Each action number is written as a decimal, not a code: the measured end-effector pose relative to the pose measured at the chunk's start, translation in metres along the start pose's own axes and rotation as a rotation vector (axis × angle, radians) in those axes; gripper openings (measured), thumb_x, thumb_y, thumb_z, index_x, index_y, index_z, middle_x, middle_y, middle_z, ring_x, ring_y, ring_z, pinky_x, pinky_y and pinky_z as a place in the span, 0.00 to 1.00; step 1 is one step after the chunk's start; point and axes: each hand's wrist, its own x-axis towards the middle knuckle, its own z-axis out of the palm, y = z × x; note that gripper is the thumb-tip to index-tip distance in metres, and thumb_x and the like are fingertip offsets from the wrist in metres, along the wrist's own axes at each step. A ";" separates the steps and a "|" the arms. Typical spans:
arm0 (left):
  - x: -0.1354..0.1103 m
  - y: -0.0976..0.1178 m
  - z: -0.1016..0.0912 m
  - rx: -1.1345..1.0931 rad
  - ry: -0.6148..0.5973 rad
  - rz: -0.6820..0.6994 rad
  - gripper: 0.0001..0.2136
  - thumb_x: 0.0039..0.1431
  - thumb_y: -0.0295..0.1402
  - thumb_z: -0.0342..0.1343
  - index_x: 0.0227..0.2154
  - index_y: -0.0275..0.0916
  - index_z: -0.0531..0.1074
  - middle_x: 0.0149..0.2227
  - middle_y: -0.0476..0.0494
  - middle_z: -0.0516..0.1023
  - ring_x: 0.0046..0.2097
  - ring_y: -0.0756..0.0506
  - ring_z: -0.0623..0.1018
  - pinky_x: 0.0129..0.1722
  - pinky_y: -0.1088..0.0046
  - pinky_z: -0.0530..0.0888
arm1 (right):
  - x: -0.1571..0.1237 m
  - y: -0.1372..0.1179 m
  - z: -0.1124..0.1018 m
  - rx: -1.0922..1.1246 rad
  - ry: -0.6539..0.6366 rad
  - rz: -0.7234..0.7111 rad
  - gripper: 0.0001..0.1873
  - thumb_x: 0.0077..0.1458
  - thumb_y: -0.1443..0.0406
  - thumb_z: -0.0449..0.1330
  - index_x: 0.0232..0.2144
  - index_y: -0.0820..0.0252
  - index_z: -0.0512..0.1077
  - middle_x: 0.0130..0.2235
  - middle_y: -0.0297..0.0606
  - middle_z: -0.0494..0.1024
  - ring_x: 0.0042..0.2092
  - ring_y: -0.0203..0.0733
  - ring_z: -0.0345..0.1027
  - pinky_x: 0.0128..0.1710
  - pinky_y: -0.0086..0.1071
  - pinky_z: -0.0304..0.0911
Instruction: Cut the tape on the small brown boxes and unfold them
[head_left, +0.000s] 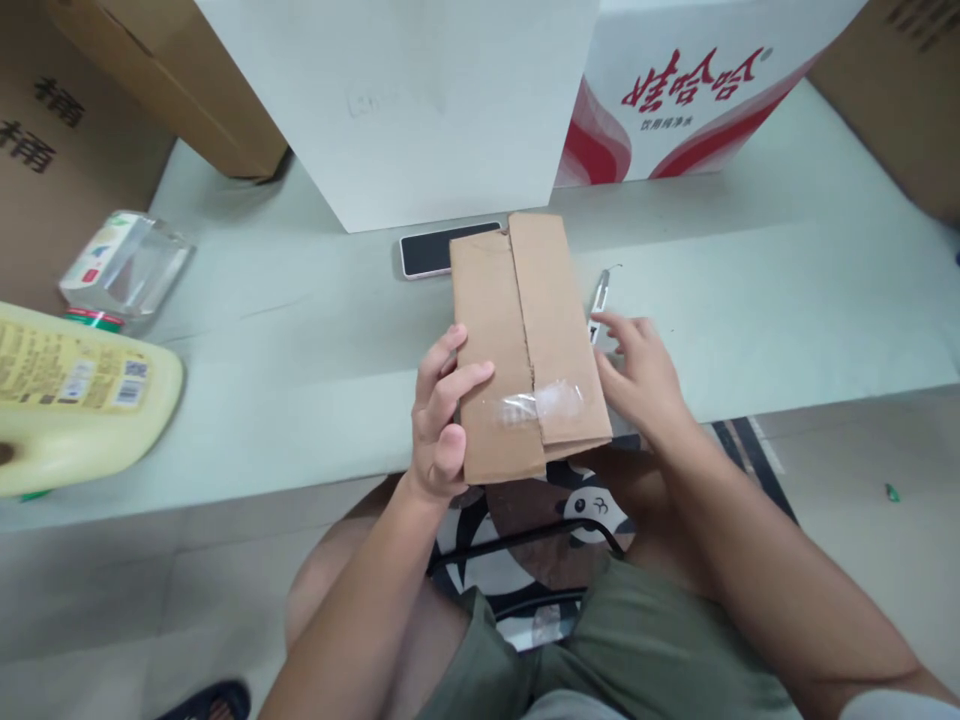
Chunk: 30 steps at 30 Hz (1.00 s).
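"Head view: where's the box point(555, 335)?"
"Over the edge of the surface point(300, 350). Left hand point(441, 420) holds its left side."
"Right hand point(641, 370)?"
"By a thin tool point(601, 290); can't tell its grip."
"Heavy?"
"Probably light, stiff. Hold both sides."

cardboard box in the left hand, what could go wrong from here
The cardboard box has its near end around the table edge, above the lap, so it might drop if the left hand slips.

The slim white tool lies beside the box by the right hand; if its tip is sharp, which I can't tell, it could nick a finger.

The phone shows partly behind the box's far end and might get knocked.
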 end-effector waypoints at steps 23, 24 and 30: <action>0.017 0.002 0.025 0.069 -0.007 -0.004 0.22 0.73 0.48 0.37 0.58 0.53 0.72 0.69 0.46 0.67 0.70 0.36 0.69 0.70 0.47 0.65 | -0.012 -0.010 -0.029 0.388 0.092 -0.060 0.18 0.60 0.59 0.55 0.50 0.53 0.75 0.39 0.38 0.80 0.38 0.44 0.72 0.41 0.41 0.68; 0.018 0.002 0.028 0.058 -0.005 -0.005 0.22 0.73 0.48 0.38 0.58 0.53 0.72 0.69 0.47 0.67 0.70 0.36 0.69 0.70 0.47 0.65 | -0.013 -0.008 -0.031 0.421 0.150 -0.123 0.19 0.61 0.56 0.56 0.53 0.52 0.73 0.41 0.39 0.80 0.40 0.46 0.73 0.42 0.43 0.69; 0.025 0.005 0.049 0.116 0.025 -0.057 0.24 0.73 0.53 0.37 0.55 0.52 0.74 0.67 0.45 0.69 0.71 0.34 0.67 0.71 0.43 0.63 | -0.043 0.012 -0.049 0.285 0.445 -0.321 0.18 0.55 0.54 0.68 0.47 0.44 0.71 0.35 0.35 0.72 0.37 0.46 0.67 0.41 0.46 0.67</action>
